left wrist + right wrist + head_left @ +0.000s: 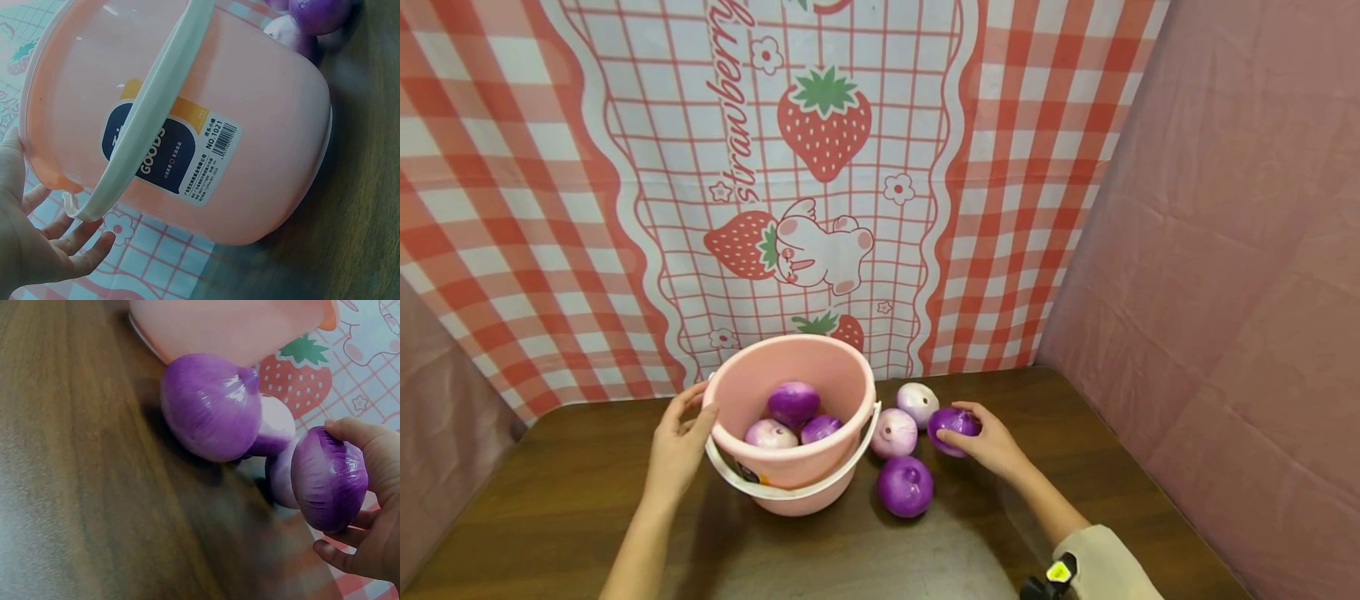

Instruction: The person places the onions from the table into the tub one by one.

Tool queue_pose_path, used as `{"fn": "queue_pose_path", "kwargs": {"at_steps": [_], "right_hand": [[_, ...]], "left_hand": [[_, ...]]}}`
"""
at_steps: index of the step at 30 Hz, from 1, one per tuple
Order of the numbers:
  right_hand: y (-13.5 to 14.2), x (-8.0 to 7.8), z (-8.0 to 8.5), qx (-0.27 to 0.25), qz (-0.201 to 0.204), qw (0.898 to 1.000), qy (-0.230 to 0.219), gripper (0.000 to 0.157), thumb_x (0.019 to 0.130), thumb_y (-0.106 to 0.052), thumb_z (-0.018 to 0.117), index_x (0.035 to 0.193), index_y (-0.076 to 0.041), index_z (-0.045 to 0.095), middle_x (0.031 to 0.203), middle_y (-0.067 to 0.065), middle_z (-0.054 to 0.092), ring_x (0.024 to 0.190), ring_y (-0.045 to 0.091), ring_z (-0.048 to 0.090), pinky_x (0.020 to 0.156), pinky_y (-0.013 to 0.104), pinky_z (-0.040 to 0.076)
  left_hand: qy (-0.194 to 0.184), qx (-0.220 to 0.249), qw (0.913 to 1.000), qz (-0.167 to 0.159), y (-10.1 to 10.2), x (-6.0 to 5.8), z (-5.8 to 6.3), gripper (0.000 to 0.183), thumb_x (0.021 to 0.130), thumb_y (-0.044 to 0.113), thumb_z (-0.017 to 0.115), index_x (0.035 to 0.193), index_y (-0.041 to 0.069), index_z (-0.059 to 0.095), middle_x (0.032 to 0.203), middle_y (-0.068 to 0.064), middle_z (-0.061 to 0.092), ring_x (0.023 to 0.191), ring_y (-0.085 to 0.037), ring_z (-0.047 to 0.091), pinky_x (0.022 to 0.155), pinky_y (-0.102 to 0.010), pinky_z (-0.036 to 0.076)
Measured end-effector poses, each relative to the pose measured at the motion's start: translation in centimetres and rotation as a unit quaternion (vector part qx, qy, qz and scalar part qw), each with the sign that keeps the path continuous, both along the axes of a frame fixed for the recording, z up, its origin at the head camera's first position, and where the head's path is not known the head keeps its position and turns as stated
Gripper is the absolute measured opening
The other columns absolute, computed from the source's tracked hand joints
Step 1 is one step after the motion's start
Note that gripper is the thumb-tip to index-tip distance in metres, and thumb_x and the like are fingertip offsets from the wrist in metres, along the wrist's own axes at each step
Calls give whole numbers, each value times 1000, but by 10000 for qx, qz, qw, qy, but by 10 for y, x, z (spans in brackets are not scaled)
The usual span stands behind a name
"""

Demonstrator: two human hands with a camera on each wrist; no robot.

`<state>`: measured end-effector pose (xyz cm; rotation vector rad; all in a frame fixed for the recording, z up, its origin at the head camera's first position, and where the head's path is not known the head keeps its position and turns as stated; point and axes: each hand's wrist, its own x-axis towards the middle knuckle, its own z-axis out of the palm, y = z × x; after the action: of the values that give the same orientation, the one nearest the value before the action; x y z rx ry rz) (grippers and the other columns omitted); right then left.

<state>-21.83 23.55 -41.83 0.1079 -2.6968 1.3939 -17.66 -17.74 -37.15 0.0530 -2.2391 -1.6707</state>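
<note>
A pink bucket with a white handle stands on the table, its mouth tipped toward the head camera. My left hand grips its left rim, thumb at the rim and fingers around the handle's end. Inside lie a purple onion, another purple onion and a pale onion. My right hand holds a purple onion between thumb and fingers, right of the bucket. Beside it sit a whitish onion, a pinkish onion and a purple onion.
The dark wooden table ends at a strawberry-print checked cloth hanging behind. Pink fabric hangs at both sides. A label is on the bucket's side, partly covered by the handle.
</note>
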Motion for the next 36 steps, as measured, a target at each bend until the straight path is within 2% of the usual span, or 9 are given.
{"fn": "queue_pose_path", "kwargs": {"at_steps": [9,26,36], "right_hand": [[-2,-3,13,17,-68,9999,98,61,79,-34,73,129,-9,51,120,17,58,109,30,57,90,41,48],[-5,0,24,-90,-254,9996,93,60,81,-40,69,131,-13,50,123,17,57,111,31,56,91,41,47],[-8,-2,33,-111,-235,9996,105,61,81,-44,68,132,-16,49,126,16,55,115,33,54,94,47,45]], "left_hand": [[23,15,10000,38,0,0,0,43,95,21,51,136,8,45,133,-20,50,81,15,48,69,-11,44],[43,26,10000,1,0,-1,0,43,96,23,50,136,9,45,133,-19,50,81,15,49,70,-11,45],[-19,-8,10000,83,0,0,-1,42,95,26,51,134,10,47,131,-15,52,82,14,50,70,-11,45]]}}
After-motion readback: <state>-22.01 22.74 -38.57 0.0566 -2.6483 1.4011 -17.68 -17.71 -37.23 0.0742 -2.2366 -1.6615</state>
